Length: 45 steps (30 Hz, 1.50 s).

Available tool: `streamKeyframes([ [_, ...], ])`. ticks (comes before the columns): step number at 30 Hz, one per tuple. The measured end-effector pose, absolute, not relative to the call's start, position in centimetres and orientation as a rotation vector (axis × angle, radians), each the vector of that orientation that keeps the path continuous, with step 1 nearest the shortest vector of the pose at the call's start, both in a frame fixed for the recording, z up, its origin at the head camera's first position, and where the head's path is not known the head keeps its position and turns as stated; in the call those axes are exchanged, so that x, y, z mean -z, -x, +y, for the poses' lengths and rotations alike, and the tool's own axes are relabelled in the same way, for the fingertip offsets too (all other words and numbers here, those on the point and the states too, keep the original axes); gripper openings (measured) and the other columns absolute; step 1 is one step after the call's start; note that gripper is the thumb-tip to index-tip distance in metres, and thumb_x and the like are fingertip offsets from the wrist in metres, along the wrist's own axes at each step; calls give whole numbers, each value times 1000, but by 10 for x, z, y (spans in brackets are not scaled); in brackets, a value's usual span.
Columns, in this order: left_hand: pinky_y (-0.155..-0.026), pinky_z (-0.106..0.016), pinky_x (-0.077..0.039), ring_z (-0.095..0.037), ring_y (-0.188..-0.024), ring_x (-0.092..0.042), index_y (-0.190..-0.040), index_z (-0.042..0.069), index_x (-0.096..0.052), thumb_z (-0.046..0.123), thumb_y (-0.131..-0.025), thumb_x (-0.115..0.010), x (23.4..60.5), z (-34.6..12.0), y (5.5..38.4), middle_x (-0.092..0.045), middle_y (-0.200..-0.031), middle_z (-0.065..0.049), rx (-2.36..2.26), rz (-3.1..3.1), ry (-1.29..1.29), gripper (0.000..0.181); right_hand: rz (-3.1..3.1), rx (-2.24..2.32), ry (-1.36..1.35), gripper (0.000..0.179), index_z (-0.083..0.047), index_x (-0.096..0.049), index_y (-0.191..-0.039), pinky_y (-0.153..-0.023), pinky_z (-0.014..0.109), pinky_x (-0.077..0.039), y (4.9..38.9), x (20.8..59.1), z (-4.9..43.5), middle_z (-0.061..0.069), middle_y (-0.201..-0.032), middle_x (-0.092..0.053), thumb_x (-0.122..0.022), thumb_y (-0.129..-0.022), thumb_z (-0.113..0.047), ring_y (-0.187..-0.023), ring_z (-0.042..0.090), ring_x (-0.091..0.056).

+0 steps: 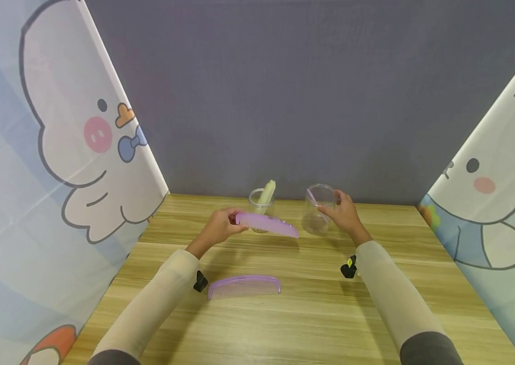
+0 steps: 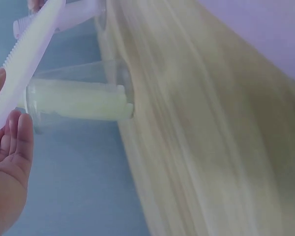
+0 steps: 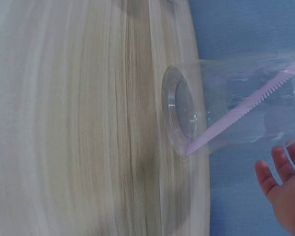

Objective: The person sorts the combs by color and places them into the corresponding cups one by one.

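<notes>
My left hand (image 1: 223,225) pinches one end of a purple comb (image 1: 268,224), which points right above the table with its teeth downward. At the back right, my right hand (image 1: 345,213) holds a clear plastic cup (image 1: 316,225) near its rim, thumb in front and fingers behind. A second purple comb (image 3: 231,117) leans inside that cup. Behind the held comb stands a smaller clear cup (image 2: 44,115) containing something long and pale yellow-green (image 2: 83,100), its kind unclear. A third purple comb (image 1: 245,286) lies on the table nearer me, teeth toward me.
The wooden table (image 1: 317,324) meets a dark grey back panel (image 1: 285,101). Cartoon-printed cloths hang at the left (image 1: 2,203) and right (image 1: 504,203). Both cups stand close to the back panel.
</notes>
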<state>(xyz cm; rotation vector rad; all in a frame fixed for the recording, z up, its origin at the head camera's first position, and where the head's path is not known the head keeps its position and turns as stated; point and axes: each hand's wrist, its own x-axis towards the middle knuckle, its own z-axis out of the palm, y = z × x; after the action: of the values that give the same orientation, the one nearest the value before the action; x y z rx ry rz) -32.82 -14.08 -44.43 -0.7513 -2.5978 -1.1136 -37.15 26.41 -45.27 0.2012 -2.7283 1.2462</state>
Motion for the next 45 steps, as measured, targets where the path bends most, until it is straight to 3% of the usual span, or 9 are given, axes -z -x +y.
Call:
streamKeyframes([
  [13, -58, -17, -51, -9, -71, -65, -116, -2, -72, 17, -82, -86, 424, -119, 330, -74, -84, -10, 1122, -2532, 750, 41, -2725, -1255, -184, 98, 4, -24, -158, -108, 63, -43, 370, 455, 265, 31, -153, -35, -73, -91, -49, -136, 49, -41],
  [23, -62, -21, -53, -21, -77, -70, -119, -4, -70, 18, -82, -87, 406, -106, 335, -74, -94, -16, 1095, -2454, 696, 47, -2719, -1233, -191, 98, 4, -25, -157, -107, 62, -45, 371, 454, 266, 31, -152, -36, -74, -91, -48, -134, 48, -42],
  [45, -66, -30, -56, -21, -77, -69, -120, -2, -71, 23, -84, -85, 381, -74, 346, -74, -89, -12, 989, -2432, 586, 46, -2709, -1241, -208, 95, 7, -26, -156, -104, 61, -45, 369, 453, 264, 33, -151, -37, -74, -92, -45, -130, 47, -43],
])
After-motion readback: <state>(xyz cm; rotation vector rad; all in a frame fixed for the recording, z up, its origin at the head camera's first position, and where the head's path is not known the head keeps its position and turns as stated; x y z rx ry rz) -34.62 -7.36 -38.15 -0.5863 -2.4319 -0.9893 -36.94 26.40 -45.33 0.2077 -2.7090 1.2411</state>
